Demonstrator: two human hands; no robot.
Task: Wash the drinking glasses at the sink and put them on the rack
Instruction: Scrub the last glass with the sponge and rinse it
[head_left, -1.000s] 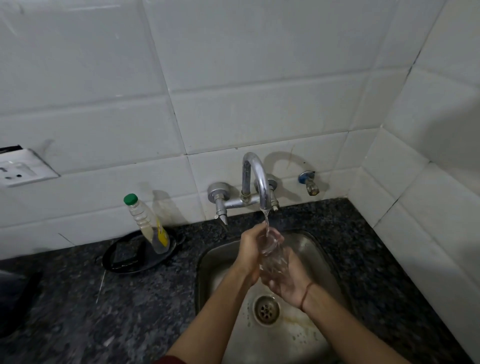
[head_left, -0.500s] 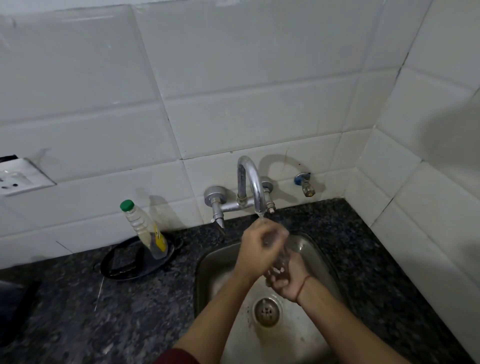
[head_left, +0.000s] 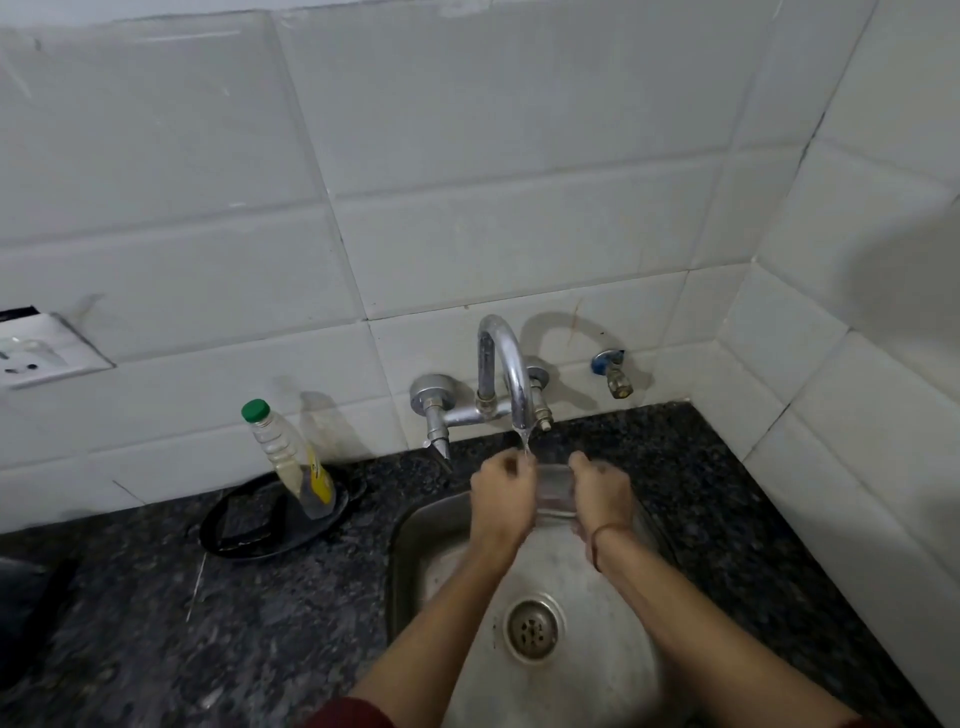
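Note:
A clear drinking glass (head_left: 555, 489) lies sideways between my hands, over the back of the steel sink (head_left: 415, 540). My left hand (head_left: 503, 493) grips its left end and my right hand (head_left: 601, 493) grips its right end, fingers curled round it. A thin stream of water falls from the chrome tap (head_left: 506, 374) onto the glass near my left fingers. Most of the glass is hidden by my hands. No rack is in view.
A plastic bottle with a green cap (head_left: 285, 457) leans in a black dish (head_left: 270, 519) left of the sink on the dark granite counter (head_left: 208, 623). A small blue-handled valve (head_left: 613, 371) sticks out of the tiled wall. A wall socket (head_left: 36, 353) sits far left.
My hands have drawn apart: the glass, held upright between them under the tap a second ago, now lies sideways with one hand at each end. The view has tilted down slightly.

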